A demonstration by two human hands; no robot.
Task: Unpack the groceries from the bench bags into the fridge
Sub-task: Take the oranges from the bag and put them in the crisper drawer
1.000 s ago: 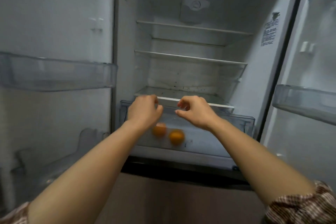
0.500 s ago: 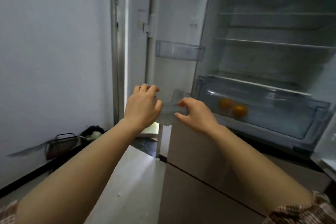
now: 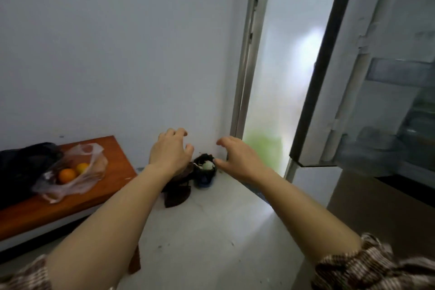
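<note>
A clear plastic bag [image 3: 77, 172] lies on the brown wooden bench [image 3: 110, 183] at the left, with two oranges [image 3: 67, 175] showing through it. A black bag [image 3: 21, 167] sits behind it at the bench's far left. My left hand [image 3: 170, 152] and my right hand [image 3: 235, 156] hover in mid-air in the middle of the view, fingers loosely curled, holding nothing. Both are well right of the bags. The fridge's open left door [image 3: 367, 77] with its shelves fills the right edge; the fridge's inside is out of view.
A small dark bin [image 3: 204, 172] with waste in it stands on the white floor in the corner, a dark dustpan-like thing [image 3: 176, 193] beside it. A metal-framed doorway [image 3: 282, 77] opens behind. A brown lower fridge panel [image 3: 381, 216] is at the right.
My view has swung left from the fridge's inside and the crisper drawer holding two oranges to the bench and its bags. Both hands stay raised and empty.
</note>
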